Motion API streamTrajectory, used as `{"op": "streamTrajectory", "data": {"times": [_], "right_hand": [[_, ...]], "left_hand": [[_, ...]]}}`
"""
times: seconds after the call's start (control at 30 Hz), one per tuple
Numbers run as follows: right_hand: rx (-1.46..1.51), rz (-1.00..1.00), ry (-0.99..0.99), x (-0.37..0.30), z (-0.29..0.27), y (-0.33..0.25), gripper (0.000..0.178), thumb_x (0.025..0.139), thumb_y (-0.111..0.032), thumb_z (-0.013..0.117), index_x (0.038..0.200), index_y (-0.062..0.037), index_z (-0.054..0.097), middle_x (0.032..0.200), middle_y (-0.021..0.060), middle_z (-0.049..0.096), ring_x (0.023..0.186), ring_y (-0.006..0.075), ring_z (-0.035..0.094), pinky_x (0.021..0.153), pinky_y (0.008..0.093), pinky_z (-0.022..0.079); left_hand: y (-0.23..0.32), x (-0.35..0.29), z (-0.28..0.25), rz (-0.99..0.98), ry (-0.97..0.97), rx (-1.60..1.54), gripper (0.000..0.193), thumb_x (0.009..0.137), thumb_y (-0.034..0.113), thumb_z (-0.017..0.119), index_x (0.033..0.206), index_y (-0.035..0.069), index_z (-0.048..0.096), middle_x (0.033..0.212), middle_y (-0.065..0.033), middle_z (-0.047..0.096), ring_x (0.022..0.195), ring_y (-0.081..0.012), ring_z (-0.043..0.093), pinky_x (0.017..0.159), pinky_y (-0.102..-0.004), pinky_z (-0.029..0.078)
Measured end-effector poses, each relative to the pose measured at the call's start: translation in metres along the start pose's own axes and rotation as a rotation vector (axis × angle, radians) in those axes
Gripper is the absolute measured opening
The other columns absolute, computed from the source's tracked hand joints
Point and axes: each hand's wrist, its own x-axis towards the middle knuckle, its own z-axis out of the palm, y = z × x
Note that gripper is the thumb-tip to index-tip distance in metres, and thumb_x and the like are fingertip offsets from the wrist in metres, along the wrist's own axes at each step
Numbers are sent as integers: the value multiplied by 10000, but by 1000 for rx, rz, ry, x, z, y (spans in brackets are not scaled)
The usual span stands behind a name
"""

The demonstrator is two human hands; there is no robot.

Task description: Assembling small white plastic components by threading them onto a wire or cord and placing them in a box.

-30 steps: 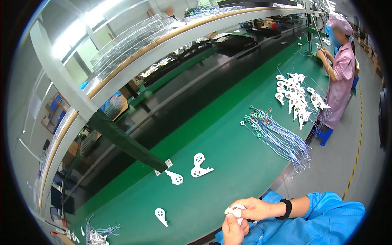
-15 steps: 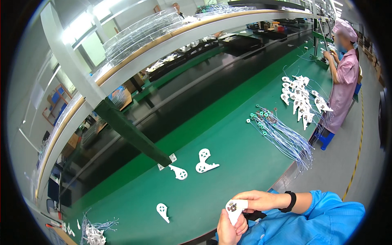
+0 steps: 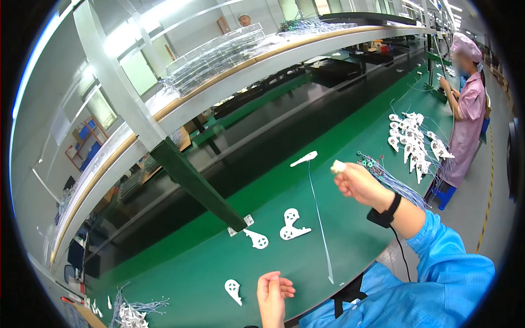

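Observation:
My right hand point(image 3: 358, 185) is raised over the bench, its fingertips pinching a small cream-white piece point(image 3: 338, 167) whose exact kind is too small to tell. Nearer the front edge, my left hand point(image 3: 275, 295) is half curled with its fingers apart and nothing visible in it. A white teardrop-shaped plastic part point(image 3: 304, 159) lies beyond the right hand, and a thin blue cable point(image 3: 321, 224) runs from it toward me. Left of that cable are two white parts with spoked round holes point(image 3: 295, 233), touching each other. Another white part point(image 3: 232, 291) rests beside my left hand.
A bundle of blue cables with green ring ends point(image 3: 391, 177) lies right of my hand. White assembled parts point(image 3: 413, 139) are heaped farther off, near a co-worker in pink point(image 3: 470, 109). A green post point(image 3: 197, 186) stands on the bench, with one white part point(image 3: 257, 239) at its foot.
The white part that both hands held has left them; one with a cable now lies across the bench. My right hand has moved up and away with a small piece, my left hand leftward.

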Motion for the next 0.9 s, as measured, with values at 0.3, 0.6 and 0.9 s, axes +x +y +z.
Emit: {"op": "streamTrajectory", "data": {"times": [0.3,0.6,0.9], "right_hand": [[-206,78,47,-75,-83,35,228,921,-271,563,825,-70,605,603,-38,496,495,47,434,445,198,348],[-877,-187,192,-96,-143,28,221,908,-227,566,829,-23,600,654,48,545,597,144,511,556,308,422],[-1058,-239,239,-66,-151,37,83,826,-104,558,864,-30,556,775,181,607,752,343,612,670,408,473]], "left_hand": [[-13,112,33,465,72,819,212,847,145,591,954,-36,559,840,-137,590,757,-230,560,695,-345,453],[-31,194,60,399,85,1207,205,804,137,633,913,-30,582,905,-190,602,905,-356,521,810,-447,417],[-24,162,66,491,85,779,324,873,29,525,1183,-37,459,942,-114,511,762,-186,531,686,-303,462]]}}
